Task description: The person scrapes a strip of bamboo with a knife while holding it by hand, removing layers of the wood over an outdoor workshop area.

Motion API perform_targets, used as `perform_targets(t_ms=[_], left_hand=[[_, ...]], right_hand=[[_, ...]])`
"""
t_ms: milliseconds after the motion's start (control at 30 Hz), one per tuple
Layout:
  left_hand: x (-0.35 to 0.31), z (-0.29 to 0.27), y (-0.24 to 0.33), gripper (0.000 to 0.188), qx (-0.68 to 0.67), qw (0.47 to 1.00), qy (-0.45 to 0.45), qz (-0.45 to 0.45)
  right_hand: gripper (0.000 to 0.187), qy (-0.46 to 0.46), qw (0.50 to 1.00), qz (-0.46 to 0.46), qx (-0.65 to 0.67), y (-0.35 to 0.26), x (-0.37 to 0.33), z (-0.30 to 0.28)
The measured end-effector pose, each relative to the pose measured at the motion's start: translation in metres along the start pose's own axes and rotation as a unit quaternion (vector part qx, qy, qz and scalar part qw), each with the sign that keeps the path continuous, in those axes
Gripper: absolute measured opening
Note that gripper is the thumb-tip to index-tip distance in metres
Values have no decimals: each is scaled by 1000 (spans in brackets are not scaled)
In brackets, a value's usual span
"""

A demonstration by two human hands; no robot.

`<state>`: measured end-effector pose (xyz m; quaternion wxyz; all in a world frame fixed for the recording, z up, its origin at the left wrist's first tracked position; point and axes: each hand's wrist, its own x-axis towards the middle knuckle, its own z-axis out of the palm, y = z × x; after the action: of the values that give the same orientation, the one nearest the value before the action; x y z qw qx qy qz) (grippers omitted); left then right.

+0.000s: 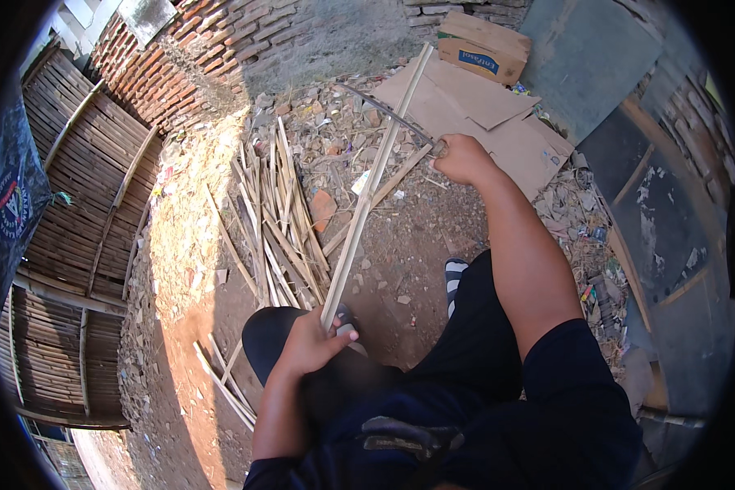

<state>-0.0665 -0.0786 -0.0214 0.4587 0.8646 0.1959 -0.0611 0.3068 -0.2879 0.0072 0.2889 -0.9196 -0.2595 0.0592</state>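
My left hand (pixel 312 343) is closed round the near end of a long, pale split bamboo strip (pixel 373 175) over my left knee. The strip slants up and away to the right, toward the cardboard. Farther out, my right hand (pixel 463 159) grips the end of a long, thin, dark-bladed tool (pixel 408 125). Its blade crosses the bamboo strip in its upper half and points to the far left. Whether the edge touches the strip I cannot tell. Under the strip, a shorter wooden stick (pixel 402 175) slants over the ground, its upper end near my right hand.
To the left of the strip lies a loose pile of split bamboo (pixel 273 212), with several pieces (pixel 224 384) nearer me. Flattened cardboard (pixel 465 94) and a cardboard box (pixel 483 45) lie at the back. A brick wall (pixel 196 49), bamboo screen (pixel 82 171) and leaning panels (pixel 653 204) surround the rubble-strewn ground.
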Motion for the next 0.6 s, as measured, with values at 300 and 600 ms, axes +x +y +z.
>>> perform_targets(t_ms=[300, 600], left_hand=[[3, 4, -7, 46, -125, 992, 15, -6], [0, -1, -6, 47, -59, 998, 7, 7]], right_hand=[[56, -244, 938, -237, -61, -54, -38, 7], [57, -18, 998, 16, 56, 5, 5, 5]])
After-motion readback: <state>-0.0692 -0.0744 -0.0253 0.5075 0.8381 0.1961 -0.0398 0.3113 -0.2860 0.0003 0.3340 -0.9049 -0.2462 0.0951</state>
